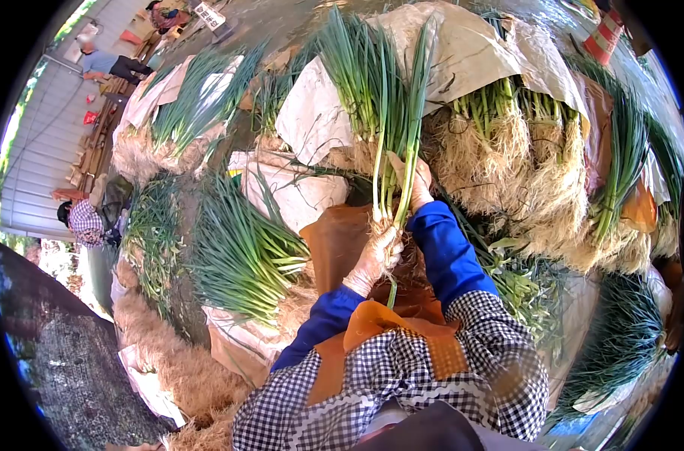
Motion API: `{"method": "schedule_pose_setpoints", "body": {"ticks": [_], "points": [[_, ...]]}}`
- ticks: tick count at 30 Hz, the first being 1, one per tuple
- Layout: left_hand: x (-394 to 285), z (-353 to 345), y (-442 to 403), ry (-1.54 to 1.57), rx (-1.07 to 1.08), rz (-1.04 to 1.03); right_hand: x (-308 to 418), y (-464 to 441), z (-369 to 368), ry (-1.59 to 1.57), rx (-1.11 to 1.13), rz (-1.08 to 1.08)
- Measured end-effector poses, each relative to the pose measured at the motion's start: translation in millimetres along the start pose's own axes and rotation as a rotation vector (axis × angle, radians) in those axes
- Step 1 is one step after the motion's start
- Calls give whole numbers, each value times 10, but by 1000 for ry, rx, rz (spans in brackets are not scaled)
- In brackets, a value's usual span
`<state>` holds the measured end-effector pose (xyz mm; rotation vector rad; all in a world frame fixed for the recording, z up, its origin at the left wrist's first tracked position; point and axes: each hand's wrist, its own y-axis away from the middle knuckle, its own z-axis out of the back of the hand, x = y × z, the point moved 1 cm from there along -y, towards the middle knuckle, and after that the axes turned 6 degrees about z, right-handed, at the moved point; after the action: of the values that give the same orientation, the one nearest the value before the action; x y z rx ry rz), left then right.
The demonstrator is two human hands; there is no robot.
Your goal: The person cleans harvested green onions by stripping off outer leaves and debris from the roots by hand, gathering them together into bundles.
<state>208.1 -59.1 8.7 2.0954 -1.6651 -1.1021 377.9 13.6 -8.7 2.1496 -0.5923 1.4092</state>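
Observation:
Several green onions stand upright in front of my body, roots down and leaves pointing away. My left hand is closed round their root end. Higher up, my right hand grips the pale stalks, its fingers partly hidden behind them. An orange-brown cloth lies beneath and beside my left hand. To the left rests a large pile of green onions, its white ends toward me. Beyond my hands another bunch lies by a pale sack.
Rooted onion bundles under a pale sheet lie to the right. Loose roots are heaped at lower left. One person sits at far left, another is farther back. A striped cone stands at upper right.

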Motion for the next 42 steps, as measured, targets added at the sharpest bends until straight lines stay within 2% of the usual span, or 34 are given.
{"method": "schedule_pose_setpoints", "body": {"ticks": [1,2,4,5,7,9,10,11,13,14,15,16,17,18,19,20,21,22,25,26,29,30,31,32,33,35,36,37,38,39,41,42], "points": [[8,8,-7,2,-2,-1,15,25,27,1,2,-2],[18,11,-26,7,-38,-25,31,72,57,77,-64,97],[46,46,-78,36,-64,-22,112,167,142,-193,-94,-21],[71,126,-127,41,-63,-19,253,356,85,-227,-54,20],[93,245,-209,225,152,65,47,526,193,-300,100,152],[82,293,-240,351,248,104,133,810,279,-520,122,-122],[88,265,-221,434,362,90,96,954,331,-718,104,-208],[68,213,-200,512,477,75,-82,974,397,-878,213,-196],[5,134,-179,574,602,51,-279,1185,604,-796,108,-270],[-25,149,-201,652,637,49,-268,1296,696,-839,149,-281],[-92,186,-189,629,608,57,-33,1477,746,-865,51,-373],[-138,241,-202,667,627,62,-24,1530,918,-815,375,-229],[-163,298,-208,707,643,68,129,1669,1152,-684,221,-334],[-216,329,-184,676,612,11,368,1789,1377,-487,189,-362],[-289,292,-99,697,564,15,492,1820,1644,-404,274,-270],[-344,282,-34,677,570,25,743,1882,1856,-110,179,-358],[-388,271,6,655,580,36,808,1874,2197,340,301,-378],[-401,245,19,633,587,26,821,1863,2175,344,297,-377],[-311,152,-3,628,568,65,831,1616,1784,1305,122,-34],[-252,215,-77,576,601,56,738,1489,1458,944,181,74],[-145,95,-68,414,470,-1,648,1266,585,146,313,-228],[-109,87,-71,315,391,-38,449,1133,455,23,362,-199],[-105,25,-48,253,220,-43,262,1028,331,-101,412,-168],[-64,32,-70,198,70,-83,485,1082,167,-183,409,-296],[-35,50,-87,144,-78,-118,331,1029,149,-144,380,-308],[-32,115,-90,148,-71,-119,289,1001,176,504,298,26],[-41,143,-107,153,-88,-197,310,1117,281,994,176,385],[-43,161,-111,163,-107,-273,247,1186,438,889,231,479],[-68,188,-118,158,-160,-278,224,1251,587,886,261,367],[-89,246,-108,158,-80,-257,208,1266,722,881,291,255],[-89,257,-94,123,-44,-233,230,985,976,1027,207,-194],[-48,227,-97,94,-36,-284,177,939,1040,646,198,-152]]}}
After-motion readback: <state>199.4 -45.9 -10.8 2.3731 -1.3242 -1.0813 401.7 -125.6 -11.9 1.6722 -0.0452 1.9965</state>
